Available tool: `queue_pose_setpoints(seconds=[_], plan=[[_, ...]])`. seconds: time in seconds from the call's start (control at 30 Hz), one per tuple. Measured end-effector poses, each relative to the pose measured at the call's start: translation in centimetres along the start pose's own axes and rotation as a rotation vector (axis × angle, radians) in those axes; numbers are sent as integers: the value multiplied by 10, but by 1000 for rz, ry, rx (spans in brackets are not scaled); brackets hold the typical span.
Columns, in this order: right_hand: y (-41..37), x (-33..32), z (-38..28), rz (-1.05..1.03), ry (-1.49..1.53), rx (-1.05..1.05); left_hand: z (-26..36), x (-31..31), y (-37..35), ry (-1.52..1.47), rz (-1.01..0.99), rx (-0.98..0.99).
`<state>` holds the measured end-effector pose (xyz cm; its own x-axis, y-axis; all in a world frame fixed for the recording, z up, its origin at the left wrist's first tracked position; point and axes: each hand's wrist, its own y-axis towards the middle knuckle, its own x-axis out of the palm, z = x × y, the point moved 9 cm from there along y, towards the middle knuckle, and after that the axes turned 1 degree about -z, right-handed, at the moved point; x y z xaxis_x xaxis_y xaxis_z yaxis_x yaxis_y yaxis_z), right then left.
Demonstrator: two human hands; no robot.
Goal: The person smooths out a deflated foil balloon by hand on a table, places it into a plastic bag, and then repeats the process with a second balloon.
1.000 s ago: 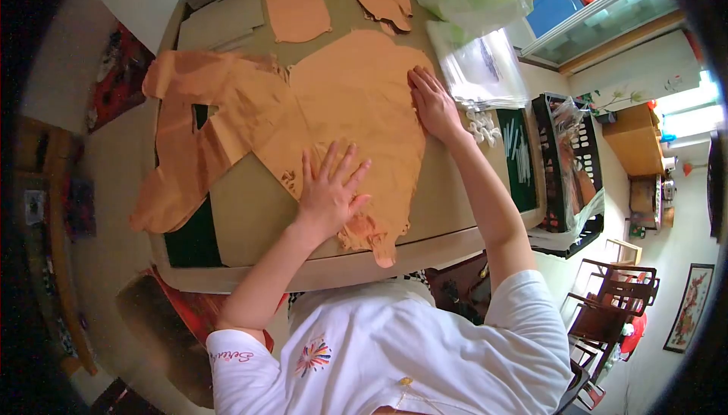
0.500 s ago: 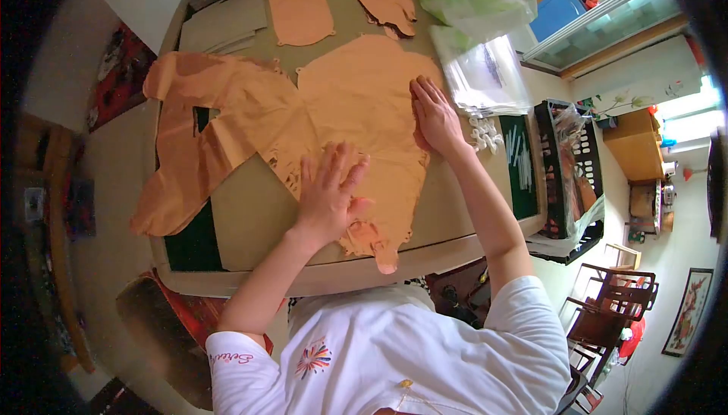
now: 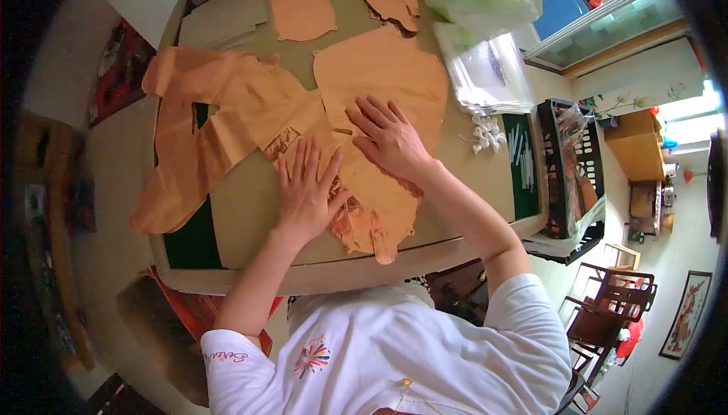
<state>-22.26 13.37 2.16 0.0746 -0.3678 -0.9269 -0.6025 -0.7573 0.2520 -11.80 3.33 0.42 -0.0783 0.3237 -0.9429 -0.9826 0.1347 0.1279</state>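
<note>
- The table carries everything. Its top is covered with a flat olive board, so a thin sheet can slide on it.
- The orange sheet lies from the middle of the table to its near edge, and its lowest tab just reaches that edge. It looks thin, light and limp, with a scalloped, cut-out border that would likely tear if you tug it.
- A second, crumpled orange sheet hangs over the table's left edge and overlaps the first one.
- Your right hand lies spread, palm down, on the sheet's middle, pinching nothing.
- Your left hand is also spread flat, just beside it, nearer the near edge.
- The creased, shiny patch by your left thumb looks the weakest. Take hold at the broad plain middle instead, with flat palms.
</note>
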Motion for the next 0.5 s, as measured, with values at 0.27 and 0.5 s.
queue_pose_setpoints(seconds=[0.27,0.5], plan=[[2,3,-9,3,8,-27,0,-5,-2,-28,4,14],[4,7,-8,-38,3,-49,4,-7,-2,49,44,51]])
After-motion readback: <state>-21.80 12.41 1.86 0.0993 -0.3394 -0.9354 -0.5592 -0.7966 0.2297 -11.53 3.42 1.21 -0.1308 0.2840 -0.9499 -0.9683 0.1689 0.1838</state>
